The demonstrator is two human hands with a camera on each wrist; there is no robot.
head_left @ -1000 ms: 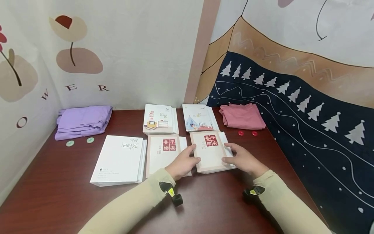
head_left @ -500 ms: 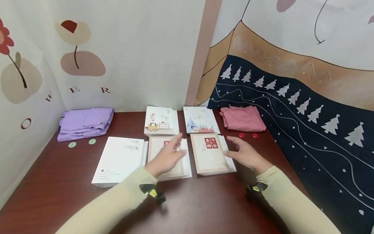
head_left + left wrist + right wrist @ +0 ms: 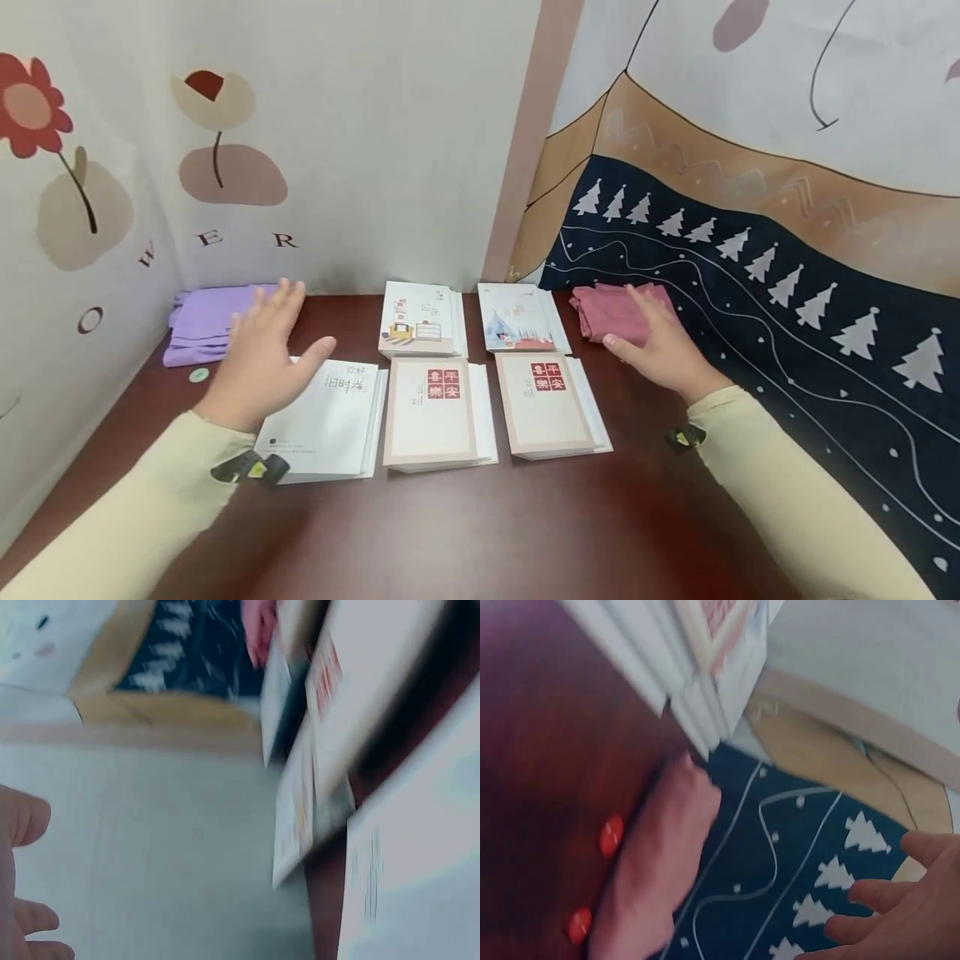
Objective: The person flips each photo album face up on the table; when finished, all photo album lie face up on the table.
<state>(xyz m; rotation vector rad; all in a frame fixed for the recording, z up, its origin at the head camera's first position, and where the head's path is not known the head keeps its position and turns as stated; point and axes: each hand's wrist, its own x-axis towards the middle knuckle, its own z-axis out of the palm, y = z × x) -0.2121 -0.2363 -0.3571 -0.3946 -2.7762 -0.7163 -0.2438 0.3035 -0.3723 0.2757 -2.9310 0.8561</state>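
- Left hand [image 3: 258, 358], fingers spread and holding nothing, hovers near the folded purple cloth [image 3: 206, 321]; a careless sweep could scatter the small green discs [image 3: 198, 375].
- Right hand [image 3: 660, 350], released, is over the folded pink cloth [image 3: 611, 312]; a loose grab might unfold it.

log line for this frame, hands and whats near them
left hand: open, above purple cloth and white book | right hand: open, over pink cloth | table: four other books

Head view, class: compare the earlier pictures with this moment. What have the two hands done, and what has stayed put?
Both hands let go of the right-hand red-stamped booklet and spread apart. The left hand moved out left, now open over the white book near the purple cloth. The right hand moved right to the pink cloth. Booklets and cloths stayed in place.
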